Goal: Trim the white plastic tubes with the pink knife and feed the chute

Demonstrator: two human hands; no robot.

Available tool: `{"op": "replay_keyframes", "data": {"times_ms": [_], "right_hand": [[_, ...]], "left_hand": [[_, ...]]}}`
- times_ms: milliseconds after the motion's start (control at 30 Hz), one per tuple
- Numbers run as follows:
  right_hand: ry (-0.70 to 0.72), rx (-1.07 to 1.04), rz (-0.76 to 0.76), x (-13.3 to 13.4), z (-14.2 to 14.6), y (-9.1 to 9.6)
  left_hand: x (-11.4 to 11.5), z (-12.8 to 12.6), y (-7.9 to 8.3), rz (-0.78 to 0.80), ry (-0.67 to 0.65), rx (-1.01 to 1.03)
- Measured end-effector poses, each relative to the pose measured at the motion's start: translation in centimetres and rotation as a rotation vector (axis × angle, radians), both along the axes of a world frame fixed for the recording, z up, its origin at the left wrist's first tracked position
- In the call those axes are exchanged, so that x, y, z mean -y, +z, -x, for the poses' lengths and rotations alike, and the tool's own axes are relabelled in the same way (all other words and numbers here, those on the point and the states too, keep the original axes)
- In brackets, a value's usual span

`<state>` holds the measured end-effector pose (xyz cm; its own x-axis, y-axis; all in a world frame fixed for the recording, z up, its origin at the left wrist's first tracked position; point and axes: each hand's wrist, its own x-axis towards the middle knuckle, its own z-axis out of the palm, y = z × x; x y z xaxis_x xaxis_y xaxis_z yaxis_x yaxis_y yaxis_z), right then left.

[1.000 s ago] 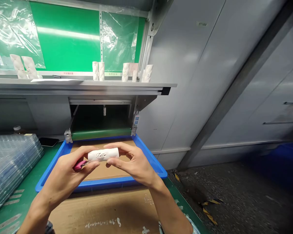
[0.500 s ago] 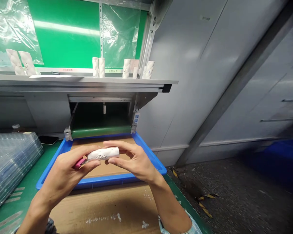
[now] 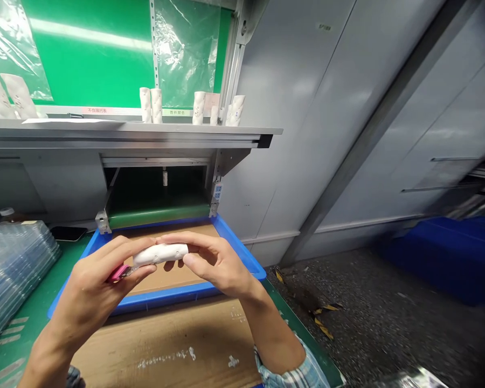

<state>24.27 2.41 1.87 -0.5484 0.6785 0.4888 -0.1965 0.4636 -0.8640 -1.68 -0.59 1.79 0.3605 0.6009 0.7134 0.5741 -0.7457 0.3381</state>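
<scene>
Above the blue tray point(image 3: 165, 300), level with its cardboard lining point(image 3: 180, 277), the white cylinder point(image 3: 159, 254) lies nearly on its side between two hands, its right end slightly higher than its left. The left hand point(image 3: 87, 280) pinches the left end, index finger along the top and thumb below, and also keeps a pink-handled tool point(image 3: 119, 273) tucked between thumb and fingers; a bit of the tool's metal shows just beside the cylinder's end. The right hand point(image 3: 222, 267) grips the right end, its thumb at the lower edge and its fingers reaching behind.

One second ago the black script lettering on the cylinder faced the camera; half a second ago it had rolled toward the underside. Now the lettering is out of sight, and the side on view shows small dimples. Both hands keep much the same hold throughout.

The view has swung a little to the right, so the shelf point(image 3: 145, 139) with its upright white pieces point(image 3: 156, 106), the green conveyor belt point(image 3: 159, 215) and the stack of clear plastic trays point(image 3: 16, 275) all sit further left than before. More of the blue bin point(image 3: 440, 261) shows at the right, and a shiny object point(image 3: 420, 378), too cut off to identify, has appeared at the bottom edge. More of the right arm's plaid sleeve point(image 3: 299, 375) is visible.
</scene>
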Motion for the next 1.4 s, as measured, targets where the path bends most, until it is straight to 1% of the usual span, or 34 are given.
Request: {"op": "replay_keyframes", "data": {"times_ms": [167, 267, 500, 700, 867, 1000, 1133, 1233, 1300, 1400], "right_hand": [[-0.001, -0.045, -0.018, 0.16, 0.17, 0.35], [-0.015, -0.048, -0.008, 0.26, 0.17, 0.39], [-0.009, -0.075, -0.052, 0.26, 0.07, 0.28], [-0.045, -0.095, 0.01, 0.14, 0.37, 0.01], [-0.019, -0.067, -0.007, 0.43, 0.22, 0.36], [-0.035, -0.045, -0.012, 0.43, 0.22, 0.21], [-0.096, -0.058, -0.04, 0.35, 0.59, -0.09], [-0.186, -0.023, -0.063, 0.48, 0.9, -0.15], [-0.262, 0.018, -0.107, 0.56, 0.96, -0.11], [-0.365, 0.051, -0.19, 0.52, 0.9, -0.02]], "left_hand": [[0.22, -0.04, -0.26, -0.084, 0.019, -0.01], [0.47, -0.26, -0.35, -0.107, 0.044, 0.001], [0.87, -0.38, -0.27, -0.114, 0.052, -0.038], [0.77, -0.38, -0.28, -0.137, 0.042, -0.047], [0.67, -0.35, -0.32, -0.127, 0.045, -0.037], [0.63, -0.5, -0.2, -0.138, 0.042, -0.044], [0.39, -0.78, -0.08, -0.131, 0.04, -0.055], [0.12, -0.72, -0.19, -0.12, 0.041, -0.074], [0.06, -0.5, -0.39, -0.098, 0.098, -0.102], [0.37, -0.19, -0.61, -0.038, 0.244, -0.072]]}}
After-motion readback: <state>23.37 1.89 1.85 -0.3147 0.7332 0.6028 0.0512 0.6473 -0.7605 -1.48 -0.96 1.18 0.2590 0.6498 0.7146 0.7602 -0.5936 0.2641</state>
